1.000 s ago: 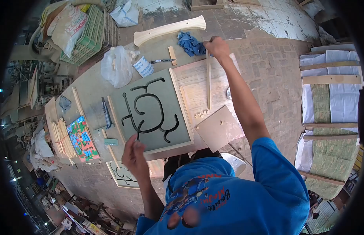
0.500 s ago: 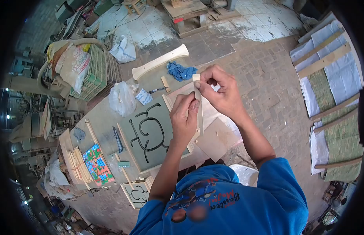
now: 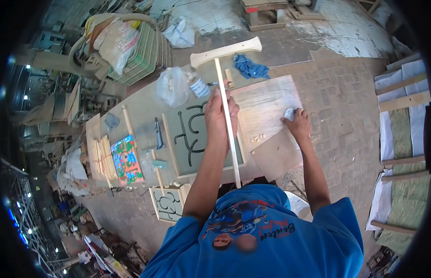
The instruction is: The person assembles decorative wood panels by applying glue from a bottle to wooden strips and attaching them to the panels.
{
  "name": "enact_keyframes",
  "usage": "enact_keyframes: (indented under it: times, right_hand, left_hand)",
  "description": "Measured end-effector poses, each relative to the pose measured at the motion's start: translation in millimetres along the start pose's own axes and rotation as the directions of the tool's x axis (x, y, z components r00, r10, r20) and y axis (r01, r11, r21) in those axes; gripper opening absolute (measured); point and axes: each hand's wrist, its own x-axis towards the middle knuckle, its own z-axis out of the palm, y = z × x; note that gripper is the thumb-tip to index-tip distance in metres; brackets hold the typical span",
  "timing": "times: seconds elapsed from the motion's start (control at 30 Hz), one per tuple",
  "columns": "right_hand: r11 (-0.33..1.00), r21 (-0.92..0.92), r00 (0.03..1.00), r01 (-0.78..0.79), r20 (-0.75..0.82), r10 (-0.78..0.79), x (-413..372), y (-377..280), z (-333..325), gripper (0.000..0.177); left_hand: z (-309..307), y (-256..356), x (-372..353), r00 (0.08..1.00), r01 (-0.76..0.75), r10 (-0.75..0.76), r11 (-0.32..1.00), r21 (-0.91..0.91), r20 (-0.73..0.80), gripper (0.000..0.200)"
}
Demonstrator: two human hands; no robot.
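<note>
My left hand [image 3: 219, 116] is wrapped round a long, thin wooden strip [image 3: 228, 123], which stretches from the far side of the table almost to my shirt. At the right edge of a pale wooden board [image 3: 266, 99], my right hand [image 3: 299, 125] has its thumb and fingers closed about a small whitish piece [image 3: 288, 112]; I cannot tell what it is. Several little wooden bits [image 3: 257, 138] lie on the board beside a brown sheet [image 3: 276, 155]. Left of the strip, partly hidden by my forearm, is a framed grey-green panel [image 3: 184, 160] with dark curved grooves.
Beyond my left hand are a shaped wooden piece [image 3: 227, 51], a blue cloth [image 3: 250, 67], a plastic bag [image 3: 173, 88] and a labelled bottle [image 3: 199, 88]. Thin sticks [image 3: 103, 157] and a colourful panel [image 3: 127, 160] lie to the left. A stuffed crate [image 3: 141, 51] stands past the table.
Both hands were together at the strip's far end. The left now holds the strip alone; the right has moved away to the board's right edge, at the whitish piece. The view has shifted.
</note>
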Motion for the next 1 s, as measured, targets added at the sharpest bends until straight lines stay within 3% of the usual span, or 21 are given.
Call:
enact_keyframes:
  times: [0.13,0.17,0.2,0.23,0.27,0.3,0.33,0.37,0.43,0.47,0.57,0.63,0.73,1.0]
  right_hand:
    - [0.998,0.044,0.994,-0.050,0.097,0.046,4.5,15.7,18.2,0.042]
    - [0.936,0.333,0.988,-0.112,0.136,0.070,6.7,21.2,15.8,0.041]
    - [0.788,0.592,0.981,-0.169,0.175,0.078,12.2,20.5,7.9,0.040]
    - [0.518,0.814,0.964,-0.264,0.239,0.116,9.9,7.7,-11.0,0.038]
    - [0.514,0.818,0.966,-0.259,0.235,0.113,6.3,-6.2,-36.6,0.038]
    - [0.174,0.914,0.930,-0.367,0.357,0.090,2.2,-20.0,-65.9,0.035]
    - [-0.184,0.878,0.891,-0.442,0.453,0.019,-1.7,-32.3,-90.0,0.033]
    - [-0.190,0.888,0.903,-0.419,0.430,0.016,-4.1,-43.0,-106.5,0.033]
    - [-0.385,0.778,0.860,-0.497,0.501,-0.098,-13.8,-61.0,-134.7,0.026]
    - [-0.302,0.836,0.889,-0.458,0.431,-0.155,-16.1,-71.7,-151.1,0.018]
    - [-0.284,0.884,0.927,-0.372,0.338,-0.161,-15.9,-94.7,-179.7,0.020]
    - [-0.115,0.957,0.956,-0.267,0.247,-0.160,-10.8,-111.0,-205.6,0.021]
    - [-0.012,0.988,0.971,-0.157,0.152,-0.182,0.4,-126.1,-223.0,0.024]
    - [-0.084,0.996,0.982,-0.025,0.009,-0.187,12.1,-142.9,-229.4,0.024]
  left_hand:
    - [1.3,0.8,1.7,0.998,0.010,-0.014,0.998,-0.060,-0.058,0.030]
    - [4.0,1.4,2.1,0.996,0.003,-0.009,0.998,-0.065,-0.093,0.030]
    - [5.7,3.5,3.9,0.996,-0.005,-0.001,0.998,-0.064,-0.093,0.030]
    - [6.5,6.0,4.5,0.995,-0.015,0.012,0.999,-0.033,-0.096,0.031]
    - [7.8,8.5,5.4,0.995,-0.024,0.024,1.000,-0.001,-0.093,0.032]
    - [7.0,9.5,5.8,0.996,-0.029,0.029,1.000,0.003,-0.083,0.032]
    - [5.0,9.5,5.7,0.997,-0.023,0.025,0.999,0.023,-0.073,0.033]
    - [7.6,10.7,8.3,0.998,-0.022,0.025,0.999,0.043,-0.054,0.034]
    - [23.4,9.3,0.4,0.998,-0.057,0.059,0.996,0.069,-0.032,0.037]
    - [29.3,7.4,-5.6,0.996,-0.080,0.084,0.992,0.093,-0.035,0.040]
    - [32.0,0.8,-18.6,0.999,-0.024,0.021,0.997,0.080,0.039,0.043]
    - [41.9,-0.9,-29.9,0.998,0.026,-0.031,0.996,0.083,0.058,0.043]
    - [51.1,-2.0,-42.8,0.991,0.059,-0.079,0.982,0.179,0.106,0.042]
    - [51.0,0.7,-59.6,0.989,0.041,-0.079,0.960,0.276,0.127,0.039]
